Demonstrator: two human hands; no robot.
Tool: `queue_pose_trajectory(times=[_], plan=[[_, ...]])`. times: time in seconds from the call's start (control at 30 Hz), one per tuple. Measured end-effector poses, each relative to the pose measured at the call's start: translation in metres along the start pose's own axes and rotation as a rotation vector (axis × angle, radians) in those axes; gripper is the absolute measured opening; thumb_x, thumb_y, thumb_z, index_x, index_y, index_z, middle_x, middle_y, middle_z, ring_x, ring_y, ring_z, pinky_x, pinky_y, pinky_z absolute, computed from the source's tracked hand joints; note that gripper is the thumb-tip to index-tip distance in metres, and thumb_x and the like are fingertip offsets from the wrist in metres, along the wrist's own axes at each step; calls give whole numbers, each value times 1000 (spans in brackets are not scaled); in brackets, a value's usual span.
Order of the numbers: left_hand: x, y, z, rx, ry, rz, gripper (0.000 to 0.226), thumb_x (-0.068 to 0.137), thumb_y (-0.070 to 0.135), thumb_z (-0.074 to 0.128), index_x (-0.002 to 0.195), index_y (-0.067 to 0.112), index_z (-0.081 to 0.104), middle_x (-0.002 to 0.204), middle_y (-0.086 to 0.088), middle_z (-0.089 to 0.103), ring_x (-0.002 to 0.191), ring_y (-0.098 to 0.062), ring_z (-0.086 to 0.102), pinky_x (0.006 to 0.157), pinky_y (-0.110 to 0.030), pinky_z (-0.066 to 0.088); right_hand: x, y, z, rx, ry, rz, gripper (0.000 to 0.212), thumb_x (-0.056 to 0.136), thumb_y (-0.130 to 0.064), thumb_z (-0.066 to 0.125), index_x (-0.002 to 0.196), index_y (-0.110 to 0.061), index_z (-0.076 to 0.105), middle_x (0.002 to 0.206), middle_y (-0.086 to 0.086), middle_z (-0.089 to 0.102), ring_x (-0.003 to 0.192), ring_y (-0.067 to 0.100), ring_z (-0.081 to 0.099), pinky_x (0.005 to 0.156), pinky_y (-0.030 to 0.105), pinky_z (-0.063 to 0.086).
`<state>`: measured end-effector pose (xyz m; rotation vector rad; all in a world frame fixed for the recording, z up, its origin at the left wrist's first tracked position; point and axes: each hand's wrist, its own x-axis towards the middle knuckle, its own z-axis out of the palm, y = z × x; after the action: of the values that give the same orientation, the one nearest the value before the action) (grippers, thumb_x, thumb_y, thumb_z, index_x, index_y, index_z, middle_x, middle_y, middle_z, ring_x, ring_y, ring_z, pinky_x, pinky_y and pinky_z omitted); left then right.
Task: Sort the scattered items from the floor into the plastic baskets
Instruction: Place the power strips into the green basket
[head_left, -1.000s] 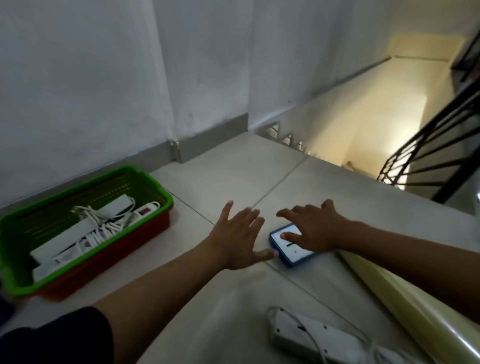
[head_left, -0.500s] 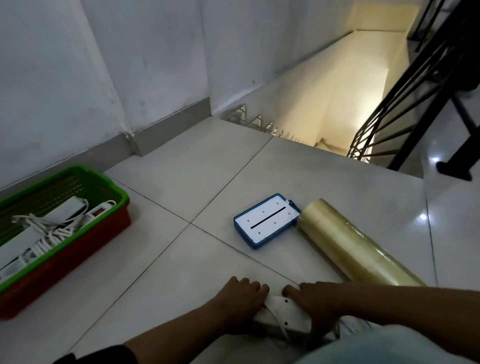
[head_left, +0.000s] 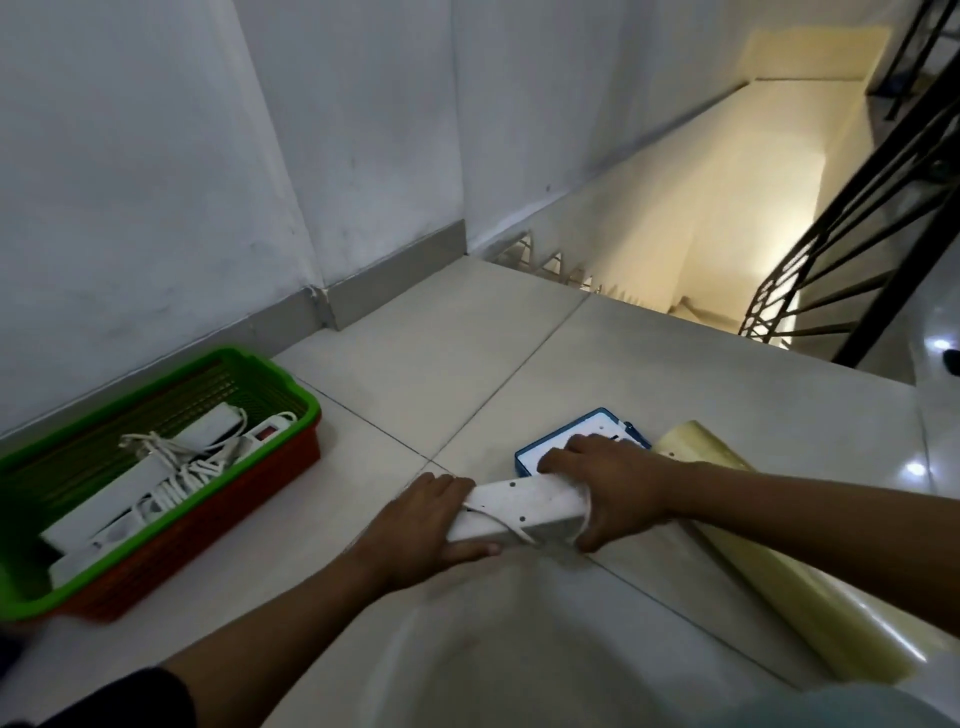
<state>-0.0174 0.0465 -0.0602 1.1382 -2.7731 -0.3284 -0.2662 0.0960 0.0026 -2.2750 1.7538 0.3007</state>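
Observation:
A white power strip is held above the tiled floor, my left hand gripping its left end and my right hand gripping its right end, where the cord is wound. Behind my right hand lies a blue-edged white flat box, partly hidden. A green plastic basket nested in a red one stands at the left by the wall, holding white power strips with tangled cords.
A long roll of yellowish clear film lies on the floor at the right, under my right forearm. Stairs drop away beyond the floor's far edge, with a black metal railing at the right. A grey baseboard runs along the wall.
My hands left the blue box, dropped to the power strip near me, gripped it by both ends and lifted it off the floor toward the middle.

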Motion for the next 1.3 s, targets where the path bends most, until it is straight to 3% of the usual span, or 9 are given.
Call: queue_pose_trajectory(times=[0.17,0.47,0.63,0.7,0.8,0.9,1.03,1.17,1.3], plan=[[-39,-53,-41,-7,148,-134,75,74,75,43,125,21,49,112,-1,60,98,-17,50,84,-28,40,30,-14,-34,-176,174,-53,103,67,-59,69,146,-41,5,148,0,29,131,22,33,108,49,30],[-113,-134,-82,106,268,-318,77,77,72,44,134,21,44,129,-6,56,113,-21,50,91,-31,43,101,-99,-82,-340,289,-184,84,77,-50,68,143,-31,19,135,2,43,114,17,44,90,35,50],[-145,-175,-92,349,392,-499,81,77,76,25,126,17,51,121,-6,59,105,-25,55,78,-38,38,151,-160,-94,-321,467,-239,77,86,-28,64,146,-28,17,149,9,28,137,29,24,82,36,57],[-150,-193,-95,270,472,-594,76,80,71,35,129,14,49,123,-9,55,105,-27,52,78,-38,36,175,-184,-101,-265,580,-281,67,87,-10,57,144,-29,24,153,10,23,141,35,15,78,41,59],[-153,-222,-99,112,583,-694,68,80,51,60,133,10,46,123,-13,53,107,-29,46,82,-40,39,215,-218,-105,-118,661,-241,66,89,-3,49,144,-33,28,158,10,11,144,40,1,92,51,51],[-158,-257,-99,64,630,-743,67,78,43,67,130,4,50,122,-18,56,107,-33,45,89,-41,39,253,-252,-91,9,712,-185,60,92,-10,51,144,-33,32,159,12,4,144,43,-4,112,52,27],[-155,-294,-98,105,633,-797,67,76,44,68,127,3,52,120,-21,57,106,-37,45,87,-43,37,295,-282,-59,160,584,-191,75,87,-39,59,149,-31,18,161,7,-1,146,36,-6,116,55,17],[-142,-315,-84,98,591,-881,63,82,47,61,133,12,48,132,-15,50,117,-34,39,98,-42,28,328,-283,-35,211,305,-162,97,80,-63,57,148,-44,-9,158,1,-25,145,35,-16,115,60,14],[-123,-321,-76,161,632,-1059,55,89,42,53,140,31,36,149,-8,34,135,-34,26,112,-52,14,332,-272,0,94,0,-126,75,81,-79,28,146,-50,4,162,-4,-4,147,32,1,113,61,17]])
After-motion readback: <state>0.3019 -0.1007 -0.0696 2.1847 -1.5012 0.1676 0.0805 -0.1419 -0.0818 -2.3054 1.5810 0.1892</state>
